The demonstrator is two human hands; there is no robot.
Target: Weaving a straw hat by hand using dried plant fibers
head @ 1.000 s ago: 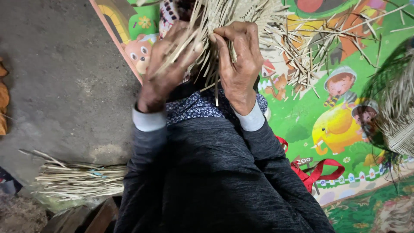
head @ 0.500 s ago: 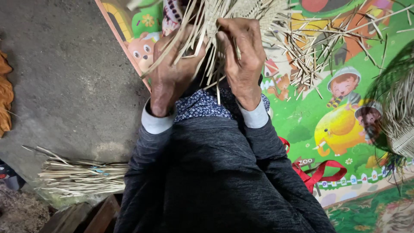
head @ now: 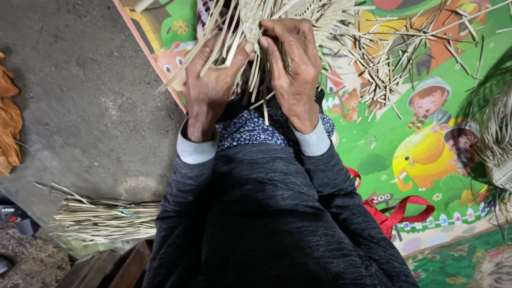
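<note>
Both hands work one piece of woven straw (head: 277, 16) held up over the lap, top centre of the head view. Left hand (head: 213, 85): fingers curled around a fan of loose strips (head: 213, 48), thumb pressed across them near the woven edge. Right hand (head: 293, 69): closed on the woven part just beside the left, fingers folded over the strips, thumb tucked against the weave. The two hands are nearly touching.

Woven section sits at the frame's top edge and is cut off there, so its full shape is hard to tell. Unwoven strip ends run long-axis from that woven part down and out: one bunch slants down-left past the left hand toward the mat's pink edge, a few short ends hang straight down between the wrists, many more splay right over the play mat (head: 426, 160).

Mat is green with cartoon animals, lying on a grey concrete floor (head: 80, 96). Cut straw bits (head: 384, 69) are scattered on it right of the right hand. Separate tied bundle of straw (head: 101, 218) lies on the floor lower-left, long axis roughly horizontal, well apart from the hands. Red strap (head: 400, 213) rests on the mat by the right elbow. Orange cloth (head: 8, 117) at far left edge.
</note>
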